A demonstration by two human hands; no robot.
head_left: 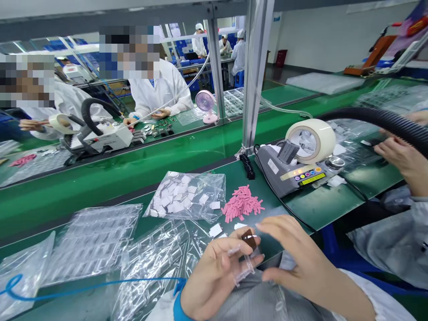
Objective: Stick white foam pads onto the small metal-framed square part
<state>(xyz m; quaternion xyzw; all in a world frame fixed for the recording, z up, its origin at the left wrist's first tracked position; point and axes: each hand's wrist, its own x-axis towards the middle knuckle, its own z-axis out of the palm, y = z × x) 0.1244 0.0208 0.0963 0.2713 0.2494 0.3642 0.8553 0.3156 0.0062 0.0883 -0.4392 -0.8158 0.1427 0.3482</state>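
My left hand (214, 272), with a blue band at the wrist, is low in the middle of the head view. Its fingers hold a small dark brown rectangular piece (248, 240). A clear plastic piece (245, 267) also lies in its grip, partly covered by the fingers. Just to the right, my right hand (297, 254) has its thumb and fingers apart, with nothing visible between them. Beyond the hands are a pile of pink strips (242, 204) and a clear bag (183, 196) of white rectangular pieces. A few white pieces (216, 230) lie loose by my left hand.
Clear plastic trays (96, 236) spread across the left of the green bench. A grey tape dispenser (276, 174) with a large roll of tape (310, 140) stands to the right. A blue cord (93, 292) runs to my left wrist. Co-workers sit opposite and at right.
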